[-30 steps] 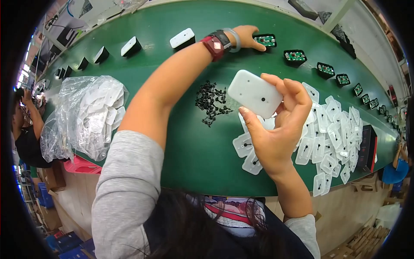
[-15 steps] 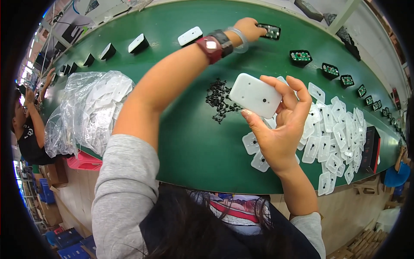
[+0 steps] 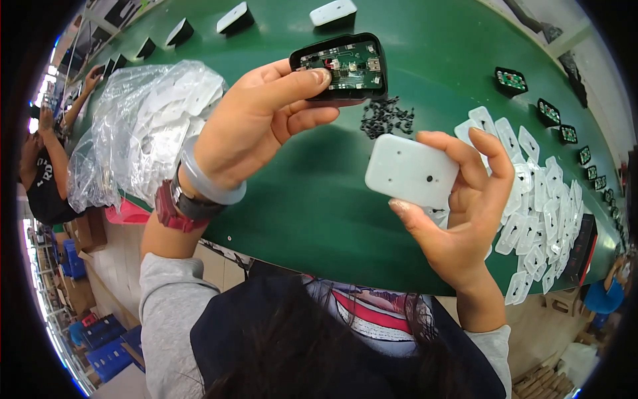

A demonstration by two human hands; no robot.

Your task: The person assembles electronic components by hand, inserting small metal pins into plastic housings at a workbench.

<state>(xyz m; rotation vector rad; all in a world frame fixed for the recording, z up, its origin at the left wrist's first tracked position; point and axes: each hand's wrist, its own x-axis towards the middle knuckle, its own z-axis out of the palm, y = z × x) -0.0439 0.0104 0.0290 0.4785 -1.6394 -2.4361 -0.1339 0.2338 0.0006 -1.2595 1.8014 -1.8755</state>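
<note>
My left hand (image 3: 246, 123) grips a black plastic housing (image 3: 382, 66) over the table, its open side up. Inside the housing is a green circuit board (image 3: 359, 65), and my thumb presses on that board. In my right hand (image 3: 475, 213) a white rounded cover plate (image 3: 407, 169) is pinched between thumb and fingers. The plate has several small holes and one black dot. Just beyond the plate lies a heap of small black parts (image 3: 387, 118). Near my right hand many white cover plates (image 3: 530, 229) with black bits in them are piled up.
On the green table (image 3: 319, 219), a clear plastic bag (image 3: 143, 133) holds more white plates at left. Open housings (image 3: 510, 81) with boards line the right; white-topped ones (image 3: 332, 13) line the far left. A dark box (image 3: 578, 249) stands at the right edge. Another person (image 3: 50, 173) works at left.
My left hand has come back from the far side of the table with the black housing. My right hand still holds the white plate. The view has shifted somewhat.
</note>
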